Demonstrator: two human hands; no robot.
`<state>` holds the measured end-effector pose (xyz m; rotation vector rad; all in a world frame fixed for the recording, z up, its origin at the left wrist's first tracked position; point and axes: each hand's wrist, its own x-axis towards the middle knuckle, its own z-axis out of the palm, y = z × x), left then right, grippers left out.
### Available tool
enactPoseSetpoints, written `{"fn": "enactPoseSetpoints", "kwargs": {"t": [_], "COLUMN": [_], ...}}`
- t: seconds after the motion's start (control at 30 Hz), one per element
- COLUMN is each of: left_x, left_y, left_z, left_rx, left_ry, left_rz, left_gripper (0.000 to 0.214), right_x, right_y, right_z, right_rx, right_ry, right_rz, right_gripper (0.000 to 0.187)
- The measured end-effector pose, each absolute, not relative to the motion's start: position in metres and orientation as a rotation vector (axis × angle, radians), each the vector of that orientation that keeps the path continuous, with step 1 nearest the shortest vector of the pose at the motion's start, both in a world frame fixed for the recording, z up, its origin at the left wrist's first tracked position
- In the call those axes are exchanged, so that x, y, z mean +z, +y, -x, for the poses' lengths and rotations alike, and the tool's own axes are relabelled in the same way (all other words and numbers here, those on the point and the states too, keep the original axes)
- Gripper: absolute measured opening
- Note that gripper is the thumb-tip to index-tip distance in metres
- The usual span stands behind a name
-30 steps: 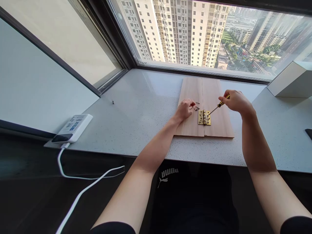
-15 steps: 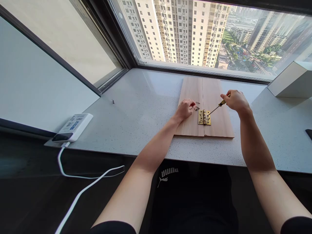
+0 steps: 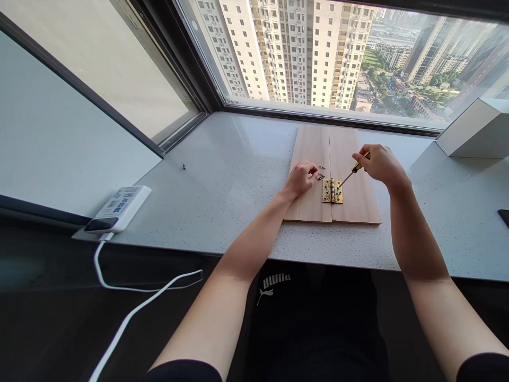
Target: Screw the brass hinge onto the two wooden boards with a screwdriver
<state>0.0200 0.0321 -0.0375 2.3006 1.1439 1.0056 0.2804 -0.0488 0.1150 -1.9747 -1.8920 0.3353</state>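
Observation:
Two pale wooden boards [image 3: 316, 146] lie side by side on the grey counter [image 3: 222, 196]. A brass hinge [image 3: 332, 191] spans their seam near the front. My right hand [image 3: 379, 163] grips a small yellow-and-black screwdriver [image 3: 357, 167], its tip resting on the right leaf of the hinge. My left hand [image 3: 301, 179] rests on the left board with curled fingers, right beside a few loose screws [image 3: 321, 174]; whether it pinches one is unclear.
A white power strip [image 3: 119, 208] sits at the counter's front left edge, its cable hanging down. One stray screw [image 3: 183, 166] lies on the counter to the left. A white box [image 3: 475, 131] stands at the right by the window. A dark object [image 3: 503, 216] shows at the right edge.
My right hand and the screwdriver have shifted a little to the left and the handle has turned slightly. The left hand has stayed where it was.

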Motion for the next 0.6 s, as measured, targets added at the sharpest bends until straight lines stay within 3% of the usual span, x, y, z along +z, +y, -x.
{"fn": "enactPoseSetpoints", "kwargs": {"t": [0.3,0.6], "left_x": [-0.037,-0.036], "left_y": [0.032,0.031], "left_z": [-0.020,-0.021], "left_rx": [0.998,1.025], "left_ry": [1.137,1.148], "left_rz": [-2.305,-2.306], "left_gripper": [0.015,0.015], "right_x": [0.117,0.111], "right_y": [-0.055,-0.048], "right_z": [-0.299,-0.289], "right_rx": [0.393,0.308], "right_ry": [-2.132,-1.892], "right_rz": [1.934,2.082], "right_gripper": [0.029,0.027]}}
